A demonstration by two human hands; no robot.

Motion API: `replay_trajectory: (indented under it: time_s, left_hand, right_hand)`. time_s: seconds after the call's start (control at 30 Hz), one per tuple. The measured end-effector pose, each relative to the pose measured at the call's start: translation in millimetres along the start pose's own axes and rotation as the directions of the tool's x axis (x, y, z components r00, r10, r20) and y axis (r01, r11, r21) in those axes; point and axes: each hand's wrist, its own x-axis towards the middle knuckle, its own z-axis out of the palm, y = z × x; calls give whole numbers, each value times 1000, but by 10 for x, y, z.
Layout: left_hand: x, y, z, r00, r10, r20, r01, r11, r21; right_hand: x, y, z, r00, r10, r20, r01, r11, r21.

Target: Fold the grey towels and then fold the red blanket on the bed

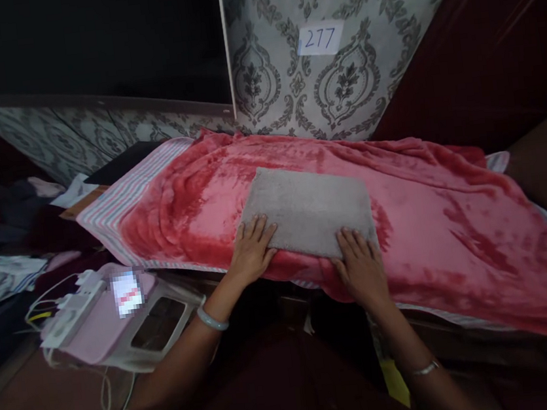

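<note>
Fingers of my left hand [253,252], spread, lie on the near left corner of a flat grey rectangular cloth [311,208] with a soft pile. And my right hand [361,267] is on its near right corner, fingers pointing to the far side. So the hands are well apart, palms down, neither one gripping, with most of the cloth stretching out flat between and beyond them. It's lying on a red and pink plush blanket [432,213] with a striped border, far edge towards the patterned grey wallpaper [285,92].
</note>
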Motion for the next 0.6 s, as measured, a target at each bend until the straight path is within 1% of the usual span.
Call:
replay_trajectory:
  time_s: [0.1, 0.17, 0.2, 0.23, 0.3, 0.37, 0.43, 0.53, 0.6]
  left_hand:
    - [-4, -16, -18, 1000, -2, 3, 2, 999, -39]
    - [3, -69, -34, 1000, -6, 14, 7, 995, -95]
    - [16, -110, -42, 1000, -27, 7, 27, 992, -127]
    - [37, -158, -50, 998, -69, -10, 66, 985, -161]
    - [111, -270, -70, 980, -196, -44, 180, 955, -236]
    - [223, -387, -101, 952, -304, -35, 277, 906, -321]
    - [356, -486, -147, 926, -376, 6, 344, 841, -417]
    - [538, -566, -224, 878, -476, 53, 418, 707, -570]
    - [615, -571, -266, 857, -508, 86, 434, 621, -653]
  right_hand:
    - [-162, 319, 19, 997, 80, -8, -79, 996, 49]
    - [-205, 527, 38, 994, 105, -14, -103, 986, 131]
    - [-202, 623, 42, 993, 117, -19, -112, 976, 187]
    - [-183, 710, 40, 990, 138, -26, -127, 961, 246]
    - [-104, 842, 15, 977, 211, -27, -188, 917, 352]
    - [16, 908, -29, 953, 304, 7, -278, 860, 429]
    - [156, 911, -69, 926, 371, 67, -355, 800, 484]
    - [350, 861, -81, 890, 438, 124, -430, 721, 543]
    - [446, 839, -53, 869, 474, 140, -465, 690, 555]
